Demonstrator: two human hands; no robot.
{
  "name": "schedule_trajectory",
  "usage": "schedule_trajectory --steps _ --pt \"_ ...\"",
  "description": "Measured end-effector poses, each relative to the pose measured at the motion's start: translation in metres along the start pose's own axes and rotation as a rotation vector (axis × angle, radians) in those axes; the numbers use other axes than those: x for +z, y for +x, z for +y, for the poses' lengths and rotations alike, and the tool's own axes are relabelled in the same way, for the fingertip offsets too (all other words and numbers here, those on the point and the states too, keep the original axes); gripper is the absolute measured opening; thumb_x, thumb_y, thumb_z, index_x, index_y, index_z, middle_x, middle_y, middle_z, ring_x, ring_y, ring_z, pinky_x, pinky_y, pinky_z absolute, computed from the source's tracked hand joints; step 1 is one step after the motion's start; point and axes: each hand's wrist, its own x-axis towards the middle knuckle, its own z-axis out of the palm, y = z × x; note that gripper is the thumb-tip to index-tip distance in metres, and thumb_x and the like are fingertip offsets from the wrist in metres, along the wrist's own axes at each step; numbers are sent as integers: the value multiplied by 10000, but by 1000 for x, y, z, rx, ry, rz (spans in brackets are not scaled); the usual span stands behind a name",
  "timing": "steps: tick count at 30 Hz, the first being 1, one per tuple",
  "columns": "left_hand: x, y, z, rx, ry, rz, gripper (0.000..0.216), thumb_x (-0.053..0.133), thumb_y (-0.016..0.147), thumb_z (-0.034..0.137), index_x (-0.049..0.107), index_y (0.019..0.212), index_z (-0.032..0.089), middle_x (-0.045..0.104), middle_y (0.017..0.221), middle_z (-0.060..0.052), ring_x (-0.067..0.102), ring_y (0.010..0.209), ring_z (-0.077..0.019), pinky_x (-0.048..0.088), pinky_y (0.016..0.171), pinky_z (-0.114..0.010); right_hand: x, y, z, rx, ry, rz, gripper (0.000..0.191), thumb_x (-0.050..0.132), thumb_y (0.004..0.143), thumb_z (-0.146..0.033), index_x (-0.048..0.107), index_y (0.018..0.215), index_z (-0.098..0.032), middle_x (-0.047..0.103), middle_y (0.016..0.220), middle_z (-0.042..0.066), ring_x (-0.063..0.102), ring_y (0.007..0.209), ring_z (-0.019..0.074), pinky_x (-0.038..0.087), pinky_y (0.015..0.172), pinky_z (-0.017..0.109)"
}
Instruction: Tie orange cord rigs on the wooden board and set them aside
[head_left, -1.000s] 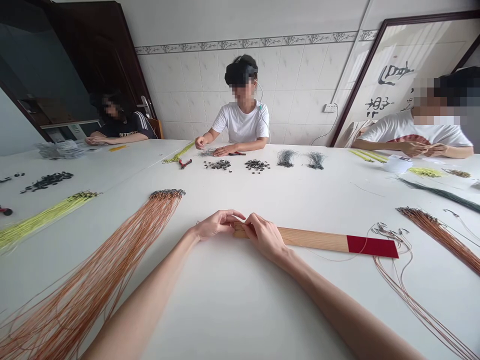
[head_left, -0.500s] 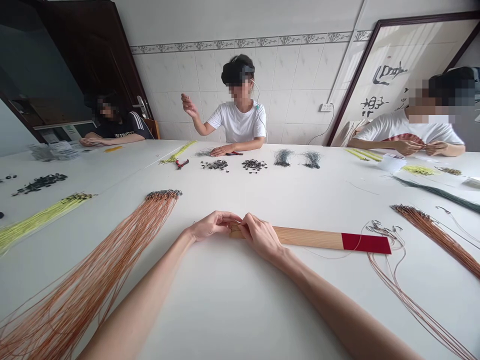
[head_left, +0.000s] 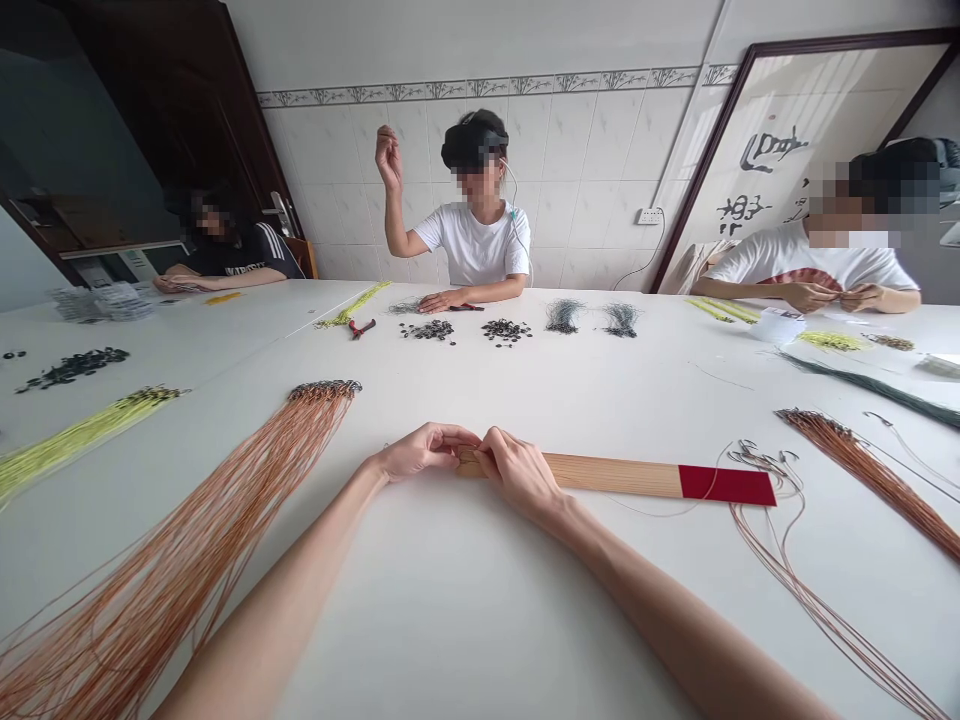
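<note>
A flat wooden board (head_left: 615, 474) with a dark red right end lies on the table in front of me. My left hand (head_left: 427, 450) is curled round its left end, thumb and fingers closed on it. Over the same end, my right hand (head_left: 517, 465) is closed in a pinch, knuckles up. A thin brown line (head_left: 652, 514) runs from beneath my right wrist and crosses the red end; the pinched part is hidden by my fingers. Just beyond the red end, several dark fish hooks (head_left: 756, 456) on brown lines lie in a loose cluster.
Bundles of brown hooked lines lie left (head_left: 247, 500) and right (head_left: 870, 460). Yellow-green lines (head_left: 90, 435) are further left. Small black parts (head_left: 506, 332), red-handled pliers (head_left: 361, 328) and dark wire bunches (head_left: 562, 315) sit across the table, where several people are seated.
My hands and the board have hardly moved. The person opposite has raised a hand higher. The view has shifted very slightly.
</note>
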Motion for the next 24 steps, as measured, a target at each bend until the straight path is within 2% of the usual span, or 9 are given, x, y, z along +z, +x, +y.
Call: schedule_trajectory --steps 24 --pt "0 -1 1 -27 7 11 329 608 723 131 622 1049 170 609 1148 -98 511 1110 -232 394 928 -346 4 0 3 3 12 -18 101 345 849 -173 376 754 -193 526 719 -10 371 525 86 225 511 212"
